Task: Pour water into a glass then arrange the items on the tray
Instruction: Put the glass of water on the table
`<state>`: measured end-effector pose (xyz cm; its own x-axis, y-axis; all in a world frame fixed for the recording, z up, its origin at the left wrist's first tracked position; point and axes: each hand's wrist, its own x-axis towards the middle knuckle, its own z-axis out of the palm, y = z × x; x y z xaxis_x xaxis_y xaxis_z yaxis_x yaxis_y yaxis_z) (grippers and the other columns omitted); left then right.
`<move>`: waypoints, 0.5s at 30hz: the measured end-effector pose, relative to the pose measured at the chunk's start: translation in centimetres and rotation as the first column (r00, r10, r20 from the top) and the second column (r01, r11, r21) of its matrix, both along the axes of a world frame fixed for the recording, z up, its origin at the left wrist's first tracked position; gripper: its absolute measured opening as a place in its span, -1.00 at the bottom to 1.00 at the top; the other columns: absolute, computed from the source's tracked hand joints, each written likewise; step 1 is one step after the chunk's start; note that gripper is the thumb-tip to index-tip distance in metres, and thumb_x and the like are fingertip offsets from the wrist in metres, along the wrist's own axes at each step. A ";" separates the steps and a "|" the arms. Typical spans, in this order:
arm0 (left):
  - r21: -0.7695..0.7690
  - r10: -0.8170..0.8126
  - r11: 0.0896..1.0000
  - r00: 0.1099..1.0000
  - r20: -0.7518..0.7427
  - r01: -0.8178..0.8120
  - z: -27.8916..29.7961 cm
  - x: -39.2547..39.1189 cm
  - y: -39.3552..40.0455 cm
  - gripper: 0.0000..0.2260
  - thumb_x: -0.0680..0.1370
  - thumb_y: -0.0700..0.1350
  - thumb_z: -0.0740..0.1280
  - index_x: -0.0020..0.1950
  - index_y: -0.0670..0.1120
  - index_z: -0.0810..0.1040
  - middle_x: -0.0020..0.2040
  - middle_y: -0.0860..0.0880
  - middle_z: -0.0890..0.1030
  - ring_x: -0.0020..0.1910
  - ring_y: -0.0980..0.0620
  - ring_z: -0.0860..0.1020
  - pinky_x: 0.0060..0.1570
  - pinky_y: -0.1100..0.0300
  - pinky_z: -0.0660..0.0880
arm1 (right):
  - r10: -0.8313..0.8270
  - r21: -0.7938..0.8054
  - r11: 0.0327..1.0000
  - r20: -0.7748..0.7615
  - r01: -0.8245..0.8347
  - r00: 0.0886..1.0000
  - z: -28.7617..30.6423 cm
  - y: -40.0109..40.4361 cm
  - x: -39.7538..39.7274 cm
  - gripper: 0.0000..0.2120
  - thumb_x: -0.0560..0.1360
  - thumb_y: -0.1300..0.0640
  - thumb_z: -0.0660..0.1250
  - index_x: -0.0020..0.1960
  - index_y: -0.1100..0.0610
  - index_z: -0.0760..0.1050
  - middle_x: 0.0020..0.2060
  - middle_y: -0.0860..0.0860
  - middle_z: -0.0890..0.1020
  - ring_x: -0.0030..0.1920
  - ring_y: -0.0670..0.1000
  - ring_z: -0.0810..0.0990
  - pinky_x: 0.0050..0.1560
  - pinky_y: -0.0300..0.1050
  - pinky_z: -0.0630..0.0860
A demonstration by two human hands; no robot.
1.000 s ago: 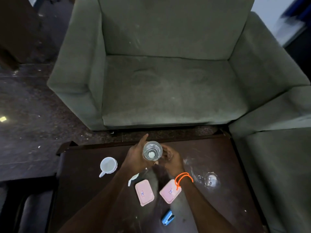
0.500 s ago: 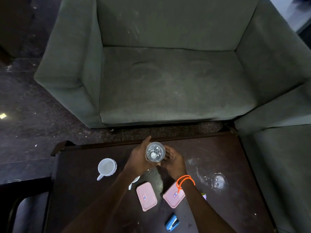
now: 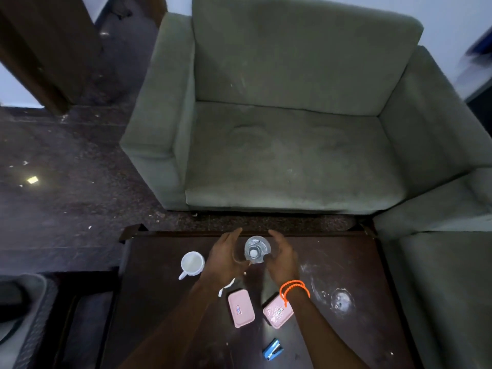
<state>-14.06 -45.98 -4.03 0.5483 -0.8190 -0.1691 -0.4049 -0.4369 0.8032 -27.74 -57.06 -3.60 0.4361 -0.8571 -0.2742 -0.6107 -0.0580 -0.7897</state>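
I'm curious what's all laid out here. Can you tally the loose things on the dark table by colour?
Pink: 2, lidded boxes and
White: 2, mug, small utensil
Blue: 1, stapler-like thing
Clear: 2, bottle between the hands, glass
Total: 7

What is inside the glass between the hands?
Looking down into the glass, there are clear glints and a pale round spot at the bottom; whether that is water cannot be told. The left hand covers its left side.
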 end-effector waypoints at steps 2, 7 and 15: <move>-0.011 0.063 0.998 0.998 0.000 -0.063 1.3 0.1 1.5 -0.23 0.32 -0.14 0.63 0.50 -0.15 0.46 0.39 -0.11 0.56 0.39 -0.06 0.53 0.38 0.18 0.41 | 0.029 -0.010 1.000 0.016 -0.029 0.999 1.3 1.3 0.8 -0.36 0.33 0.47 0.36 0.38 0.13 0.52 0.27 0.07 0.64 0.25 0.07 0.61 0.29 -0.22 0.45; -0.073 0.259 0.963 0.965 -0.035 -0.261 5.8 1.6 8.5 -0.34 0.34 -0.08 0.59 0.43 -0.13 0.53 0.31 -0.07 0.60 0.29 -0.01 0.58 0.30 0.07 0.52 | 0.215 -0.049 0.976 0.063 -0.213 0.974 5.2 7.5 4.4 -0.40 0.34 0.50 0.35 0.36 0.23 0.52 0.29 0.11 0.62 0.31 0.08 0.56 0.35 -0.34 0.35; -0.064 0.567 0.824 0.821 0.067 -0.563 10.0 5.2 25.2 -0.45 0.41 -0.09 0.58 0.37 -0.15 0.58 0.20 -0.08 0.64 0.14 -0.01 0.65 0.21 0.07 0.60 | 0.534 -0.058 0.845 0.132 -0.531 0.835 8.8 21.7 11.5 -0.42 0.35 0.49 0.37 0.36 0.25 0.52 0.31 0.12 0.60 0.34 0.12 0.55 0.41 0.05 0.44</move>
<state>-8.84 -20.78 5.92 0.9272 -0.3662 -0.0787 -0.1601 -0.5776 0.8005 -16.24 -35.33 5.24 0.8585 -0.4859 -0.1637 -0.3663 -0.3579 -0.8589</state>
